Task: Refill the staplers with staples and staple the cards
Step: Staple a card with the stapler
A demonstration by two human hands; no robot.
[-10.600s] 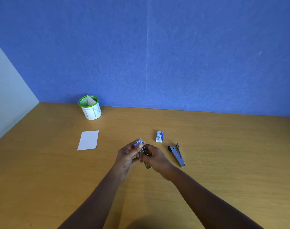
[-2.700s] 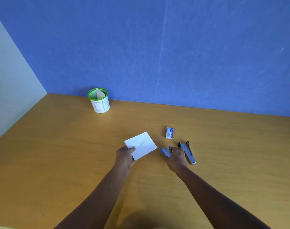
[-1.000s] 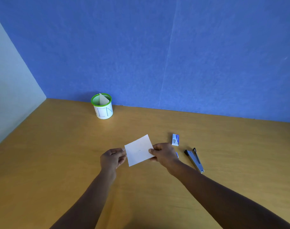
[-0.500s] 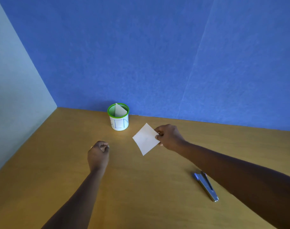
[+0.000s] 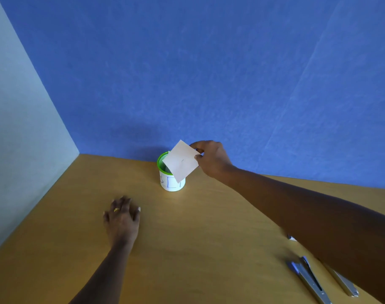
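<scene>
My right hand [image 5: 211, 159] pinches a white card [image 5: 181, 163] by its right edge and holds it tilted just above the green-rimmed white cup [image 5: 172, 183] at the back of the desk. The card hides most of the cup's mouth. My left hand [image 5: 122, 216] rests flat on the wooden desk [image 5: 187, 249], fingers spread, holding nothing. Two staplers lie at the lower right: a blue and metal one [image 5: 307, 279] lying opened out, and another [image 5: 345, 286] partly hidden under my right forearm.
A blue wall rises right behind the cup and a pale wall closes the left side. A small white object [image 5: 292, 238] peeks out from under my right forearm.
My right hand has carried the card from mid-desk to the back, over the cup. My left hand has let go of the card, opened and settled flat on the desk.
</scene>
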